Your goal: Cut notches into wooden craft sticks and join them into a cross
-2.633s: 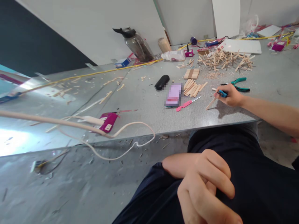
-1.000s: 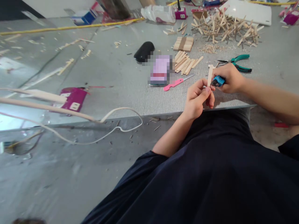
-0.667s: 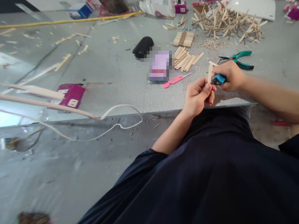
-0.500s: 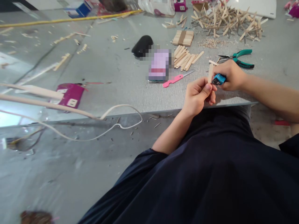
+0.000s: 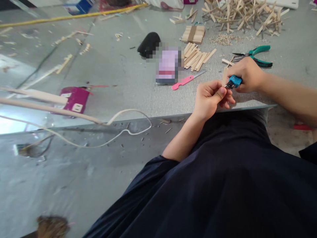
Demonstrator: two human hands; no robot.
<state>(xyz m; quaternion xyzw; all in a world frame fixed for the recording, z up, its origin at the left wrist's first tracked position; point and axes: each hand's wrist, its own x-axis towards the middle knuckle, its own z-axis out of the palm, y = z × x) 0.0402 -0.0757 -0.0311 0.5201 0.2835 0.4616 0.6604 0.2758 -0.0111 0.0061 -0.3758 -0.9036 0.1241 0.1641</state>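
Note:
My left hand (image 5: 209, 99) is closed, its thumb and fingers pinching the lower end of a wooden craft stick (image 5: 225, 76) that points upward. My right hand (image 5: 249, 76) is wrapped round a blue tool with a metal end (image 5: 234, 81); its exact kind is partly hidden by the fingers. The metal end meets the craft stick close to my left thumb tip. Just beyond my right hand lie teal-handled pliers (image 5: 260, 54) and a small loose piece of wood. Left of my hands is a pink-handled folding saw or knife (image 5: 184, 82) with its narrow blade out.
Loose craft sticks (image 5: 195, 58), a banded bundle (image 5: 193, 34) and a big stick pile (image 5: 242, 15) lie farther back. A phone (image 5: 167, 66), blurred out, is beside a black case (image 5: 149, 44). A pale cord (image 5: 138, 133) loops past the table edge; a purple packet (image 5: 76, 99) sits left.
The blue tool's metal end has shifted slightly against the craft stick, with both grips kept. The view has tilted a little, so the table items appear slightly higher.

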